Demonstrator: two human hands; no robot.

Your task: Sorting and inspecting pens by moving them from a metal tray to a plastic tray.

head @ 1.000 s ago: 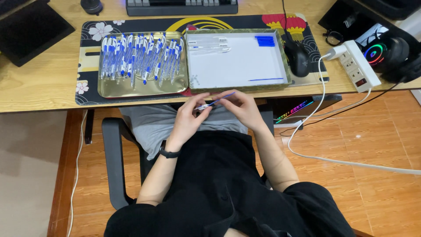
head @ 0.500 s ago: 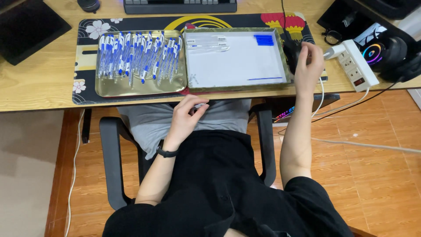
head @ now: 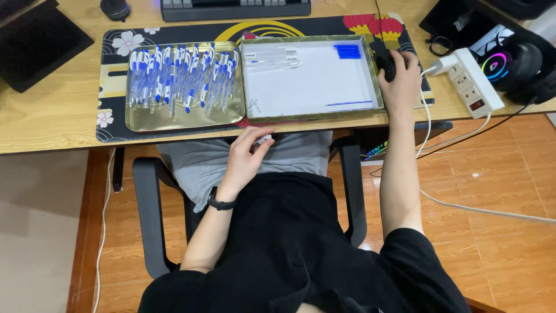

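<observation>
My left hand sits over my lap below the desk edge, closed around a clear pen. My right hand rests on a black computer mouse at the right end of the desk mat. A gold tray on the left holds several blue-and-clear pens. A white-lined tray beside it holds a few clear pen barrels, blue caps and a thin blue refill.
A patterned desk mat lies under both trays. A keyboard is at the back. A white power strip, headphones and cables sit at the right. A black pad lies at the left. I sit in a black chair.
My right hand left the pen in my lap, reached up to the desk and settled on the mouse. My left hand stayed over my lap with the pen.
</observation>
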